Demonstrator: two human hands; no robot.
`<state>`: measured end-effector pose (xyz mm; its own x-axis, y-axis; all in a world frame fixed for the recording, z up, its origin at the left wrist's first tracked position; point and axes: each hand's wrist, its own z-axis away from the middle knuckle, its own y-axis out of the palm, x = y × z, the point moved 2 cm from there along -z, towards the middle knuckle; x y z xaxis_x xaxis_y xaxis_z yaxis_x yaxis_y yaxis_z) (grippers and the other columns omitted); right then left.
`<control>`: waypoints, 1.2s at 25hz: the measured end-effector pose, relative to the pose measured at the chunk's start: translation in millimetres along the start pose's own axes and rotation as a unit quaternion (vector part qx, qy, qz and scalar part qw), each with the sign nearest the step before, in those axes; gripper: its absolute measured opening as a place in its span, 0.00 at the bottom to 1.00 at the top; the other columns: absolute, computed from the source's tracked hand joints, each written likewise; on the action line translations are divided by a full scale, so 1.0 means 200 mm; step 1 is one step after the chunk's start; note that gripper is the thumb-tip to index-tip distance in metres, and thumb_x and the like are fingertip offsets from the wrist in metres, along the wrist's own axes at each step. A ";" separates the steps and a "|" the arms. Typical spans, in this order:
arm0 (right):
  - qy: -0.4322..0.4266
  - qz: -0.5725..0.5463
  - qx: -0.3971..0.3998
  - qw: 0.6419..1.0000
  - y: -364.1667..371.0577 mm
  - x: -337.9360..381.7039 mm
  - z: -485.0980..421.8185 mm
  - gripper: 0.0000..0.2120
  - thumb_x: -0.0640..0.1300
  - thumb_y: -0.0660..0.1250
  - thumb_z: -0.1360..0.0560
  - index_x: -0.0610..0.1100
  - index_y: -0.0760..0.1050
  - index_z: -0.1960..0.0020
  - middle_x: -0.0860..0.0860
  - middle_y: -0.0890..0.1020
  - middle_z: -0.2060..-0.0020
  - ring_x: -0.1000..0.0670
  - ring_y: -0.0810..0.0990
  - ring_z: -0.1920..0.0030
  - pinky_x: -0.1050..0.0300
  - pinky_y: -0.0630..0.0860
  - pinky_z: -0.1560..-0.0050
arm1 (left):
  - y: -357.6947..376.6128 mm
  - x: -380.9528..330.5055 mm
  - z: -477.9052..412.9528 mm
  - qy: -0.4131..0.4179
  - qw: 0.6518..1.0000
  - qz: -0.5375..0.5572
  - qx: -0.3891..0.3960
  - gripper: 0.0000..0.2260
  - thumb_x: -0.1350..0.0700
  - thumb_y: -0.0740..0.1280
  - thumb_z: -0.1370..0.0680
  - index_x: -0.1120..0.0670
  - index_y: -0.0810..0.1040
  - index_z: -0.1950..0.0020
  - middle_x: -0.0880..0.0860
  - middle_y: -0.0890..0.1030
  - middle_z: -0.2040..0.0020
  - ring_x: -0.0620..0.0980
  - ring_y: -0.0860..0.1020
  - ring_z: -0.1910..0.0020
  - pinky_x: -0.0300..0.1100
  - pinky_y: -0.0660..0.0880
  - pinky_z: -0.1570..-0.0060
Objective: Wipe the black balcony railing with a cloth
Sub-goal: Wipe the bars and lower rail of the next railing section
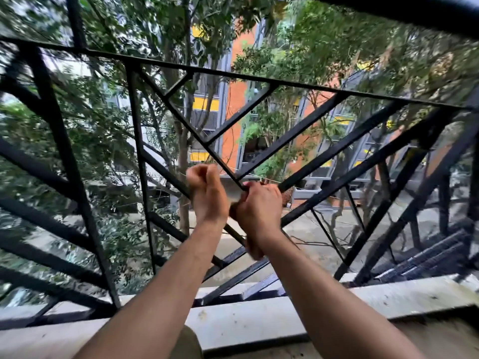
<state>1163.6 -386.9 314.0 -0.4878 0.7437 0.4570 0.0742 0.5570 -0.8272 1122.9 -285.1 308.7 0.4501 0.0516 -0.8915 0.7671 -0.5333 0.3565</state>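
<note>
Two bare forearms reach up from six o'clock over the pale concrete ledge (259, 322) toward the middle of the frame. The left hand (207, 193) is curled into a fist, fingers together against a diagonal bar; whether it clasps anything I cannot tell. Just beside it, toward three o'clock, the right hand (259, 206) has its fingers wrapped around the junction where several diagonals meet. A bit of reddish cloth (250, 184) shows at its fingertips, touching the bar. The black railing (140, 161) spans the whole view in slanted bars. Beyond it stand leafy trees (103, 136) and, at twelve o'clock, an orange building (236, 99).
</note>
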 end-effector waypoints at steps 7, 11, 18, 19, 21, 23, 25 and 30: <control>-0.267 0.236 0.001 0.935 -0.12 -0.14 0.14 0.38 0.44 0.71 0.26 0.37 0.60 0.21 0.42 0.75 0.29 0.41 0.70 0.29 0.47 0.70 0.32 | 0.11 -0.01 0.06 -0.115 0.974 0.026 0.194 0.20 0.46 0.56 0.15 0.63 0.72 0.37 0.61 0.79 0.43 0.52 0.79 0.47 0.35 0.77 0.55; -0.133 0.022 -0.001 0.991 -0.08 -0.24 0.27 0.38 0.38 0.75 0.30 0.44 0.67 0.22 0.43 0.79 0.36 0.41 0.76 0.37 0.53 0.74 0.38 | 0.10 0.02 0.01 -0.101 0.979 -0.037 0.172 0.20 0.40 0.58 0.17 0.56 0.76 0.44 0.58 0.82 0.50 0.54 0.80 0.49 0.51 0.78 0.43; -0.115 0.176 0.013 0.978 0.00 -0.10 0.02 0.18 0.51 0.67 0.26 0.46 0.73 0.39 0.46 0.80 0.45 0.40 0.76 0.42 0.49 0.73 0.44 | 0.11 0.04 0.01 -0.074 0.981 -0.071 0.164 0.20 0.40 0.58 0.23 0.56 0.75 0.50 0.55 0.81 0.57 0.58 0.80 0.54 0.52 0.76 0.47; -0.129 0.208 0.016 0.970 0.04 -0.09 0.08 0.23 0.52 0.70 0.27 0.43 0.74 0.36 0.44 0.78 0.40 0.38 0.74 0.39 0.47 0.72 0.41 | 0.11 0.04 0.00 -0.081 0.980 -0.069 0.166 0.17 0.42 0.59 0.22 0.55 0.75 0.50 0.55 0.81 0.56 0.57 0.80 0.53 0.52 0.76 0.46; -0.114 0.083 -0.002 0.990 0.03 -0.11 0.18 0.24 0.51 0.73 0.30 0.43 0.78 0.36 0.43 0.79 0.37 0.39 0.76 0.35 0.47 0.74 0.39 | 0.10 0.03 -0.01 -0.069 0.976 -0.103 0.180 0.17 0.43 0.59 0.18 0.55 0.77 0.47 0.57 0.82 0.49 0.59 0.79 0.47 0.53 0.75 0.42; 0.015 -0.292 -0.024 0.956 -0.09 -0.10 0.20 0.14 0.35 0.67 0.30 0.44 0.82 0.46 0.45 0.84 0.48 0.39 0.81 0.43 0.52 0.78 0.48 | 0.10 0.03 -0.01 -0.063 0.969 -0.137 0.194 0.17 0.45 0.59 0.17 0.57 0.78 0.44 0.59 0.81 0.46 0.58 0.78 0.44 0.50 0.73 0.41; 0.017 -0.515 -0.136 0.846 -0.29 -0.09 0.10 0.15 0.29 0.61 0.30 0.37 0.78 0.47 0.42 0.85 0.50 0.41 0.83 0.46 0.51 0.80 0.50 | 0.10 0.00 -0.03 -0.048 0.976 -0.122 0.175 0.11 0.51 0.60 0.18 0.56 0.78 0.49 0.58 0.81 0.52 0.57 0.78 0.50 0.50 0.74 0.45; -0.155 0.049 -0.355 0.921 -0.56 -0.05 -0.22 0.29 0.45 0.69 0.24 0.38 0.63 0.26 0.40 0.69 0.31 0.40 0.71 0.32 0.41 0.69 0.28 | 0.12 -0.11 -0.09 -0.099 0.984 0.057 0.138 0.16 0.75 0.60 0.26 0.56 0.72 0.48 0.60 0.82 0.52 0.54 0.82 0.52 0.48 0.82 0.47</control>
<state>1198.3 -440.5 416.7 -0.6648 0.7235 0.1860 0.6274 0.6758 -0.3869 1139.3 -283.9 342.3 0.4077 -0.1730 -0.8966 0.5507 -0.7367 0.3926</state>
